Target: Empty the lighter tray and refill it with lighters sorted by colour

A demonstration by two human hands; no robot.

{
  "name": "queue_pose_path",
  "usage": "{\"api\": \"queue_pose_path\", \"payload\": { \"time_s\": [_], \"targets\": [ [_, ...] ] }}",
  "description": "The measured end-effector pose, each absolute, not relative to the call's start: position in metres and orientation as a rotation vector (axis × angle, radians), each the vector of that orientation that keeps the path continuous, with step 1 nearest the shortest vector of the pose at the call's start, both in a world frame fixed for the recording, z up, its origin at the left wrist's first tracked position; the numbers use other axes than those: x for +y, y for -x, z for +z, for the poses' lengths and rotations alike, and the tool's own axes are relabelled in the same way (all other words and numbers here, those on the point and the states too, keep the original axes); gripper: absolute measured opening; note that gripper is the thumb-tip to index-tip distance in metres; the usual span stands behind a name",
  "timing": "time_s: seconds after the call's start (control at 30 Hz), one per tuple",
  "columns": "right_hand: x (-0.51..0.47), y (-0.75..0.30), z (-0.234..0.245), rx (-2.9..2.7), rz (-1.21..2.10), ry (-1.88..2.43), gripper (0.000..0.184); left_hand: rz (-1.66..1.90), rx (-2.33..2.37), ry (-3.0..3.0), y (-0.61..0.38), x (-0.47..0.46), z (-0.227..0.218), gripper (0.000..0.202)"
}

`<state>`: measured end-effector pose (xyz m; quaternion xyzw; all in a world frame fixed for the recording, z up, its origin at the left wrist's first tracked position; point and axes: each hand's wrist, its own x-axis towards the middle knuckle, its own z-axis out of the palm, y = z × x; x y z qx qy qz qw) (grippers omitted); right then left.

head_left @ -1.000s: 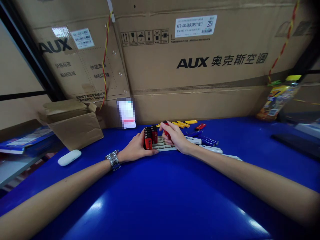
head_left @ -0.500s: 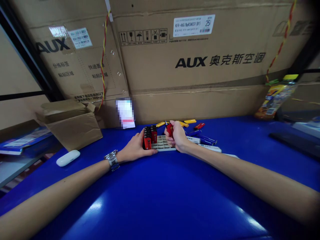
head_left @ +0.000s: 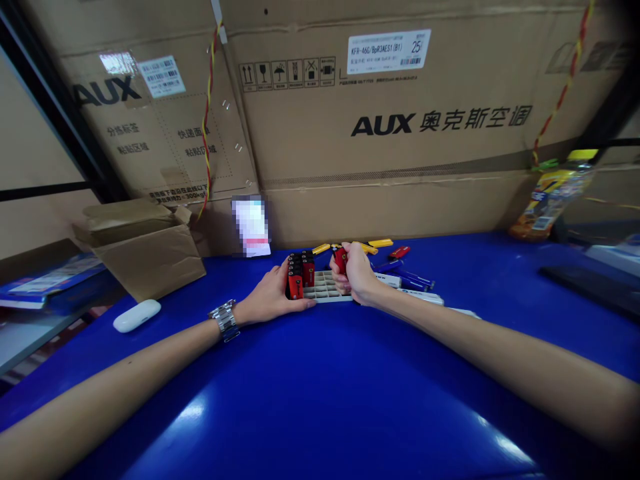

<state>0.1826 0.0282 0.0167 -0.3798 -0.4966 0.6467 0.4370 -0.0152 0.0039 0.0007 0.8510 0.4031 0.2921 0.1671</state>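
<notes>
Right hand: my right hand (head_left: 358, 270) is curled snugly round one red lighter (head_left: 341, 259) (looks like a lighter, anyway), over the tray's right part. Thumb's near its top, probably for control.
Left hand: my left hand (head_left: 270, 295) is spread wide in an L round the tray's left end, thumb along the front edge. I'd guess that stops everything sliding or tipping.
Tray: the off-white tray (head_left: 326, 285) lies on the blue table (head_left: 320, 400), standing red lighters (head_left: 295, 283) packed at its left end, probably so they prop each other up.
In the way: my right hand hides the tray's right end, and white sticks (head_left: 423, 297) and blue ones (head_left: 419, 280) crowd just beyond it.
Behind: yellow ones (head_left: 381, 243), then a big carton (head_left: 395, 180) blocking any reach past the tray.
Farther out: cardboard box (head_left: 155, 263) left of the tray, bottle (head_left: 547, 203) well right.
</notes>
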Motion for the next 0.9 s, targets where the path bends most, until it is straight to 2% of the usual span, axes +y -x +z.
{"api": "queue_pose_path", "payload": {
  "time_s": [0.17, 0.3, 0.43, 0.63, 0.9],
  "targets": [
    [0.029, -0.183, 0.016, -1.226, 1.617, 0.939, 0.047, 0.817, 1.192, -2.401, 0.015, 0.003, 0.002, 0.072],
    [0.029, -0.181, 0.011, -1.340, 1.485, 0.885, 0.045, 0.818, 1.183, -2.401, 0.014, 0.003, 0.002, 0.072],
    [0.029, -0.179, 0.008, -1.524, 1.222, 0.765, 0.035, 0.829, 1.186, -2.408, 0.014, 0.004, 0.002, 0.073],
    [0.030, -0.183, 0.018, -1.825, 0.573, 0.715, 0.023, 0.817, 1.212, -2.423, 0.014, 0.004, 0.003, 0.074],
    [0.027, -0.182, 0.015, -1.897, 0.896, 0.710, 0.021, 0.821, 1.216, -2.413, 0.014, 0.004, 0.002, 0.071]
  ]
}}
